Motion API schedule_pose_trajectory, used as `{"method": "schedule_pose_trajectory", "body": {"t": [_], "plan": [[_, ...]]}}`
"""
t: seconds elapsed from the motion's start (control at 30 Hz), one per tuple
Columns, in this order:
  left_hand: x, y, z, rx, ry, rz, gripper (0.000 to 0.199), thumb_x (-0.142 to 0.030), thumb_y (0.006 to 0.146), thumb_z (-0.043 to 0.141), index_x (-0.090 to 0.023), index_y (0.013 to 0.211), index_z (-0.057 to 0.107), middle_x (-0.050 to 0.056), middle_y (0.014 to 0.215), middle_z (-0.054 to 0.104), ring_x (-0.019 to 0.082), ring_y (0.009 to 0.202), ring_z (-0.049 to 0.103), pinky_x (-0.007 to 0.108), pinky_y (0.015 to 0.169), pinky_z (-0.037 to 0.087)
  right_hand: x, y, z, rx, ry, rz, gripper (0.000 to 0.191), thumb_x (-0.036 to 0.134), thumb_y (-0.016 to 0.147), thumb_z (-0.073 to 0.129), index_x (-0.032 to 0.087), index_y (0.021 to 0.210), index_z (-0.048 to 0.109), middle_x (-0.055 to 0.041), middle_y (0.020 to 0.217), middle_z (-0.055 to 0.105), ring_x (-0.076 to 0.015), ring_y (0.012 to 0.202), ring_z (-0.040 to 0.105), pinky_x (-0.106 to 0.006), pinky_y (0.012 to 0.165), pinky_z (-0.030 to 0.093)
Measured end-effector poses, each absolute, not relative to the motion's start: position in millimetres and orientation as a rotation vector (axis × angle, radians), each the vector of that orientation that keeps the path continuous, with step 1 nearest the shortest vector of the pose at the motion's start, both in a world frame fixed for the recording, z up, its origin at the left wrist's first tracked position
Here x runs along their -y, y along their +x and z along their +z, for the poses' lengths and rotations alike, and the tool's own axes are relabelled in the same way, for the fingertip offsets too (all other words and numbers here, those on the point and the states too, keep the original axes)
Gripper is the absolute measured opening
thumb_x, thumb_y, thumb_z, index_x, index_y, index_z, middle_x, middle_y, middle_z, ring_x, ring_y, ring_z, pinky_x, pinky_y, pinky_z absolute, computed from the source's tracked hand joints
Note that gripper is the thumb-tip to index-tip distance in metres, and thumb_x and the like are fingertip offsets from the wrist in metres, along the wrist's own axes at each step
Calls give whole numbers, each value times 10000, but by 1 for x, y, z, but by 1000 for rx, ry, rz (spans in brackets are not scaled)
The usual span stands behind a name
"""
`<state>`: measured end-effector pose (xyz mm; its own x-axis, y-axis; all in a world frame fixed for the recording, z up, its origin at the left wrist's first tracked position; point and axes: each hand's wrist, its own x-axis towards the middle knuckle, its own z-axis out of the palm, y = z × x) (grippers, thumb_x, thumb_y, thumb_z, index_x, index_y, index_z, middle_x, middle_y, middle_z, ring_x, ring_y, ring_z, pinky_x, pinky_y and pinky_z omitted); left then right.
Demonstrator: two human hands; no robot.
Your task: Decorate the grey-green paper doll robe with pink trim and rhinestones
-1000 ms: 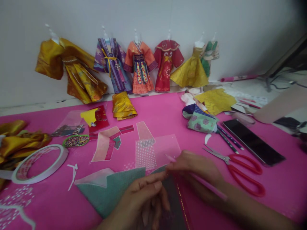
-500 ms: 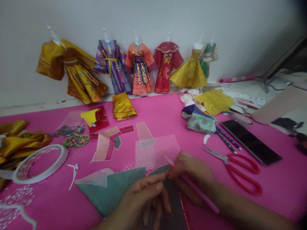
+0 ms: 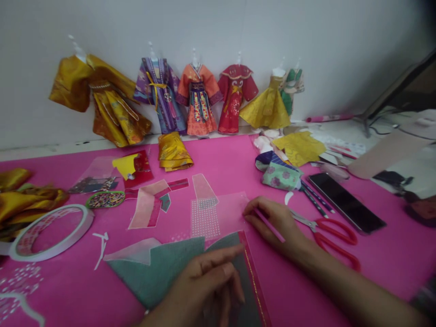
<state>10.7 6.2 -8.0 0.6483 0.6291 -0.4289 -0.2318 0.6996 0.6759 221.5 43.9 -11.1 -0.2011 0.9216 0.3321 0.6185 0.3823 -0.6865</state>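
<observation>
My right hand (image 3: 272, 223) is closed round a slim pink pen-shaped stick (image 3: 270, 225). Its fingertips are at the right edge of a clear sheet (image 3: 231, 210) that carries rows of small pale beads (image 3: 205, 220); the stick's tip is hidden behind the fingers. Over a piece of green fabric (image 3: 173, 259) rests my left hand (image 3: 213, 277), index finger stretched out and the others loosely bent. That index fingertip lies by a red border (image 3: 250, 268) with gold stitching along the fabric. I see nothing in the left hand.
Red-handled scissors (image 3: 335, 236), pencils (image 3: 315, 200) and a phone (image 3: 347, 202) lie right of my right hand. A tape roll (image 3: 52, 232) and cut fabric pieces (image 3: 146, 204) are to the left. Several small dresses (image 3: 197, 97) lean against the wall.
My right hand has moved up and right, away from my left fingertips to the clear sheet, with the pink stick. The red border now shows more; the left hand has hardly moved.
</observation>
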Motion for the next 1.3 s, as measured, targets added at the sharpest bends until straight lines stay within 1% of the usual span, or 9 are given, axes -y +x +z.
{"method": "schedule_pose_trajectory", "body": {"t": [0.23, 0.37, 0.47, 0.57, 0.67, 0.73, 0.87, 1.03, 1.3], "plan": [[5, 7, -18, -703, 1001, 629, 343, -384, 886, 537, -263, 1204, 571, -11, 690, 630, 71, 469, 518, 170, 434, 358, -45, 223, -13, 1856, -1322, 594, 141, 81, 811, 555, 195, 885, 593, 3, 815, 641, -131, 719, 599, -241, 655, 454], [3, -1, -3, -770, 1746, 727, 277, -187, 909, 451, -314, 1118, 582, -6, 807, 633, 136, 714, 597, 245, 640, 467, -46, 225, -8, 1757, -1329, 644, 98, 116, 830, 557, 190, 881, 597, -6, 826, 663, -139, 743, 623, -252, 679, 475], [-6, -7, 7, -744, 2214, 768, 335, -81, 856, 455, -293, 1104, 530, 0, 901, 643, 155, 810, 596, 293, 765, 483, -47, 224, -4, 1625, -1299, 721, 56, 178, 863, 549, 181, 901, 590, -26, 859, 683, -147, 787, 645, -262, 709, 495], [-13, -9, 7, -822, 2499, 753, 309, -75, 830, 472, -263, 1071, 517, 12, 993, 646, 182, 911, 583, 331, 818, 483, -47, 223, -1, 1484, -1279, 820, 147, 265, 901, 517, 175, 982, 601, -44, 881, 697, -153, 803, 660, -265, 705, 517], [-16, -8, -1, -969, 2688, 704, 329, -91, 803, 507, -246, 1092, 520, 30, 1134, 622, 233, 1067, 536, 410, 888, 469, -47, 223, 0, 1460, -1292, 838, 219, 316, 916, 490, 170, 877, 650, -69, 957, 691, -158, 825, 661, -258, 694, 523], [-16, -7, -8, -1021, 2784, 648, 356, -112, 778, 540, -246, 1108, 527, 32, 1189, 606, 264, 1112, 515, 473, 915, 455, -47, 224, -1, 1479, -1300, 834, 263, 316, 926, 468, 169, 808, 651, -72, 976, 683, -154, 823, 659, -251, 686, 522], [-16, -7, -15, -1024, 2883, 554, 403, -147, 750, 572, -251, 1138, 536, 30, 1243, 585, 287, 1143, 505, 540, 929, 442, -47, 224, -5, 1562, -1269, 793, 169, 248, 934, 450, 176, 1011, 582, -29, 834, 676, -141, 771, 655, -258, 701, 514], [-15, -5, -11, -1041, 2860, 498, 346, -163, 773, 564, -244, 1109, 571, 38, 1231, 603, 284, 1127, 535, 567, 939, 436, -45, 223, -9, 1786, -1300, 637, 70, 149, 865, 535, 187, 918, 560, -8, 838, 642, -129, 745, 610, -242, 677, 473], [-7, 0, 11, -1112, 2746, 427, 223, -308, 877, 530, -238, 1077, 599, 44, 1232, 601, 263, 1162, 522, 548, 1008, 386, -44, 220, -11, 1828, -1337, 445, 76, 173, 887, 502, 197, 924, 563, -5, 811, 639, -132, 717, 607, -233, 653, 453]]}}
